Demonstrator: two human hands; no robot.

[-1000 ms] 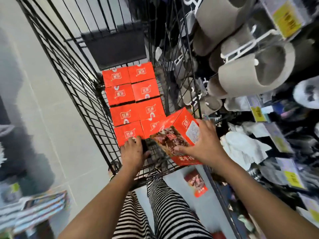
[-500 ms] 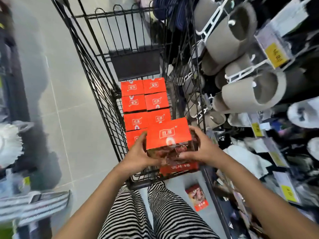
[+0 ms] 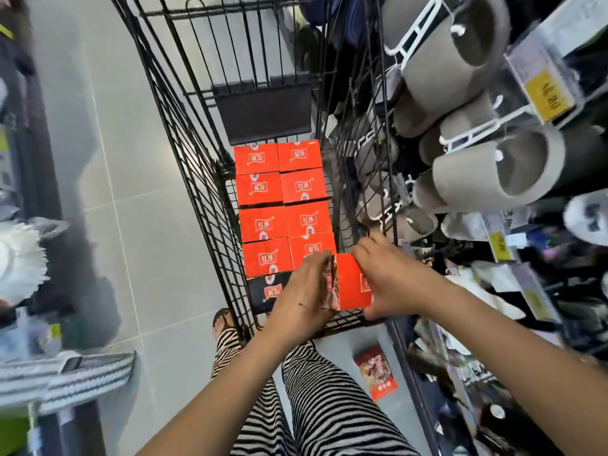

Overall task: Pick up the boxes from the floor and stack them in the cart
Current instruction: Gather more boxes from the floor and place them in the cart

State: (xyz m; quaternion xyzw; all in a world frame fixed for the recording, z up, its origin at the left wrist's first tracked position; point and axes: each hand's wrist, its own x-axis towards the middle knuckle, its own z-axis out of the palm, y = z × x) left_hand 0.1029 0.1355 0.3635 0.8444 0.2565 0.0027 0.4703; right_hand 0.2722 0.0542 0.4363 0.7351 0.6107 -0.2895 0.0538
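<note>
Both hands are on it: left hand point(image 3: 306, 291) and right hand point(image 3: 391, 281) grip the red box point(image 3: 350, 279) from either side. Its red face is up and its long axis runs lengthwise along the cart point(image 3: 197, 179), at the near right corner beside the stacked boxes point(image 3: 283, 205). One floor box point(image 3: 376, 371) lies on grey tiles point(image 3: 148, 225). Slippers point(image 3: 493, 172) hang on the right. The white logo lettering is too blurred to read.

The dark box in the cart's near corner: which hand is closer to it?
Left. The left hand is right beside the dark box, gripping the left side of the red box; the right hand grips its other side, farther off.
</note>
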